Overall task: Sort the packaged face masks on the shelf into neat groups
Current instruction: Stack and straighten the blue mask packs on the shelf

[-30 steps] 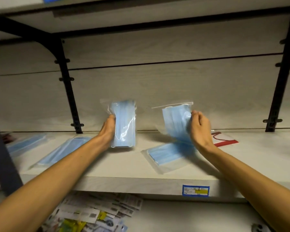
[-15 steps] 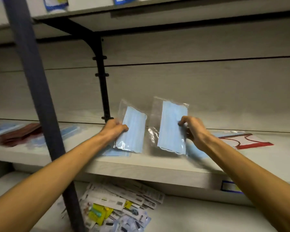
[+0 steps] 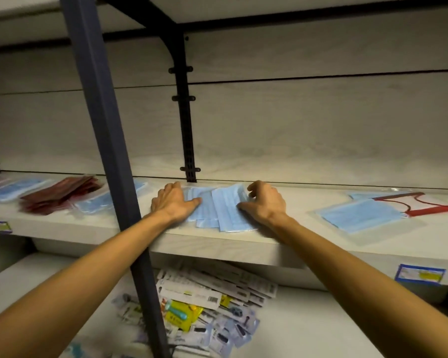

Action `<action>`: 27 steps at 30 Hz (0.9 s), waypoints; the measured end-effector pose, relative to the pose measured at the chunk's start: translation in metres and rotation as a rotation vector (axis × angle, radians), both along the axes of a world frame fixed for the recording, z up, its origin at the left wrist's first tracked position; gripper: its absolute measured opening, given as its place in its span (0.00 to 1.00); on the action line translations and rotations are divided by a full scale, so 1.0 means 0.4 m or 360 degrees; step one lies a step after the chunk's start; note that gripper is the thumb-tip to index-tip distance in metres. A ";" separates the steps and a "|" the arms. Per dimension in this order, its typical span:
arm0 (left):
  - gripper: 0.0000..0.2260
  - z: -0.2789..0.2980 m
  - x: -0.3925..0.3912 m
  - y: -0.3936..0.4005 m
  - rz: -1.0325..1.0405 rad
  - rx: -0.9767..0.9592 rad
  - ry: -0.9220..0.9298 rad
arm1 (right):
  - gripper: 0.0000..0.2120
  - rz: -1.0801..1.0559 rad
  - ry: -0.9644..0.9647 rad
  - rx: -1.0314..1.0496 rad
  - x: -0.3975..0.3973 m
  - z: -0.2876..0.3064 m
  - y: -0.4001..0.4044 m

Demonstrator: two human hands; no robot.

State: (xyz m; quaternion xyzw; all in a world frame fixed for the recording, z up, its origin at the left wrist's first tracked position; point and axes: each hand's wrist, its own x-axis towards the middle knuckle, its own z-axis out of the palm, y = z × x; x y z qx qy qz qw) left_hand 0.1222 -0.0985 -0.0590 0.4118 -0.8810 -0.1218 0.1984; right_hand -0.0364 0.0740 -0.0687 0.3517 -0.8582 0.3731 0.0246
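Note:
A small pile of blue packaged face masks (image 3: 219, 210) lies flat on the pale shelf (image 3: 295, 244), just right of the blue upright post. My left hand (image 3: 175, 201) rests palm down on the pile's left side, fingers spread. My right hand (image 3: 263, 202) presses its right side with curled fingers on the top pack's edge. Further right lies another blue mask pack (image 3: 360, 218) with a white, red-trimmed mask pack (image 3: 429, 205) behind it. Left of the post sit dark red mask packs (image 3: 60, 193) and more blue packs (image 3: 16, 188).
A blue metal upright (image 3: 106, 156) crosses in front of my left forearm. A black bracket (image 3: 185, 112) runs up the back wall. On the lower shelf is a heap of small carded packets (image 3: 207, 306). A price label (image 3: 419, 274) sticks to the shelf edge.
Both blue mask packs, held upright before, now lie flat on the shelf, overlapped in one pile under my hands. The view has swung left.

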 end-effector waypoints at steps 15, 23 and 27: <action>0.13 0.062 -0.260 0.293 -0.0972 -0.0685 -0.0045 | 0.24 -0.0321 0.0579 0.0451 -0.182 0.057 0.399; 0.27 0.043 -0.439 0.511 -0.1214 -0.0475 -0.0283 | 0.23 -0.0647 0.0334 0.0388 -0.333 0.033 0.684; 0.34 0.022 -0.513 0.562 -0.1182 -0.0384 -0.0357 | 0.21 -0.0595 0.0291 0.0395 -0.395 0.019 0.775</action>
